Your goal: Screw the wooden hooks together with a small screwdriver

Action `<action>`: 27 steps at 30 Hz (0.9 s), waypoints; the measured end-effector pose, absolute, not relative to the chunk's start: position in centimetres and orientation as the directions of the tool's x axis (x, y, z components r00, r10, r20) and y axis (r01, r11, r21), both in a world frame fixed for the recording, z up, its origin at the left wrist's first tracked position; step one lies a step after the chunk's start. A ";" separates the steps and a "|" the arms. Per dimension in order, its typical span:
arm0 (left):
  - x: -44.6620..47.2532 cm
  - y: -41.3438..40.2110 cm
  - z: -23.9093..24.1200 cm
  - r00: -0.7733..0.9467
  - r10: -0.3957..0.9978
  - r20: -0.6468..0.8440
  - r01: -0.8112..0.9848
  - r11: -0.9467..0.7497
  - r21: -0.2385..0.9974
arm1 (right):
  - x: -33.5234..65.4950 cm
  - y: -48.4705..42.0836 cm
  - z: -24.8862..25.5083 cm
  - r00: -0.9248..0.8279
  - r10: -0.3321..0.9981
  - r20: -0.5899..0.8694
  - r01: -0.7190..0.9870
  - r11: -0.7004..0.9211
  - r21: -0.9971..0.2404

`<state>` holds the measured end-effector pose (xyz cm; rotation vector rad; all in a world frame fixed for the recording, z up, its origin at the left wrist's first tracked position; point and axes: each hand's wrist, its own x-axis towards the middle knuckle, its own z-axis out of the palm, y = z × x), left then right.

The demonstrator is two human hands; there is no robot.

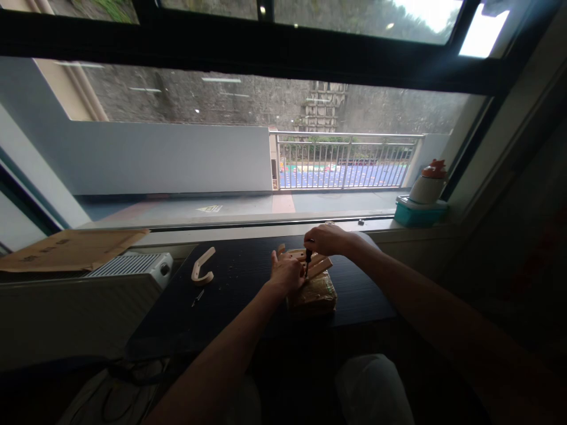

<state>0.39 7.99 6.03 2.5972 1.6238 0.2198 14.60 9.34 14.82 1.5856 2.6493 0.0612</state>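
Note:
My right hand (325,239) is closed around the top of a small dark-handled screwdriver (307,261) that stands upright, its tip down on a light wooden piece (319,267). My left hand (286,274) presses down on that wooden piece from the left, fingers curled over it. The wooden piece rests on a brown block (316,297) lying on the dark table (239,307). A separate curved wooden hook (202,267) lies on the table to the left, apart from both hands.
A small dark bit (197,298) lies near the hook. A white radiator (133,265) with a flat cardboard sheet (71,248) stands at the left. On the window sill at the right sit a teal box (419,213) and a white container (427,188). My knees are below the table edge.

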 end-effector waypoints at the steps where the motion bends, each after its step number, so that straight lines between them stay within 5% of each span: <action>1: 0.4 8.0 6.0 0.431 0.898 0.086 0.888 -0.440 0.136 | 14.7 9.2 15.0 -0.480 0.877 -0.024 0.875 0.481 0.063; 8: 0.3 8.0 6.0 0.463 0.883 0.074 0.871 -0.469 0.147 | 14.8 8.6 15.2 -0.600 0.799 -0.035 0.795 0.601 0.084; 18: 0.3 8.1 5.8 0.466 0.880 0.088 0.867 -0.474 0.154 | 14.8 8.8 14.6 -0.471 0.881 -0.034 0.870 0.471 0.148; 27: 0.2 8.1 5.7 0.478 0.873 0.099 0.860 -0.488 0.150 | 14.6 8.3 15.3 -0.572 0.819 -0.040 0.818 0.574 0.046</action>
